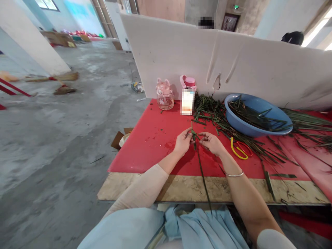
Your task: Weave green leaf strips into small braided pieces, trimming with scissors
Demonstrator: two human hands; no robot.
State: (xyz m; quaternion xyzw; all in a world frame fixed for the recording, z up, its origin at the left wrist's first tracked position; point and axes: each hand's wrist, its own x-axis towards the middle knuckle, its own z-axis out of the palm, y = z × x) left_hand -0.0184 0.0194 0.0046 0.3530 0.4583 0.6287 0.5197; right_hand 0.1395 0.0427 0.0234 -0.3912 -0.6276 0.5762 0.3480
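Observation:
Between my two hands is a small knotted piece of green leaf strips (pixel 194 133), held above the red table cover (pixel 140 145). My left hand (pixel 184 141) pinches it from the left. From the right, the thumb and fingers of my right hand (pixel 210 142) are closed on a short strip end of the same piece. One long leaf strip (pixel 202 173) trails from it down over the table's front edge to my lap. A pair of scissors (pixel 240 149) with yellow and red handles lies to the right of my right hand, its blades hidden under leaf strips.
A blue basin (pixel 259 129) holding leaf strips stands at the right, with cut leaf pieces (pixel 207 107) heaped beside it. A pink-lidded clear bottle (pixel 165 98) and a pink-topped bottle (pixel 189 83) stand by the white partition (pixel 176 52). Loose strips litter the right side.

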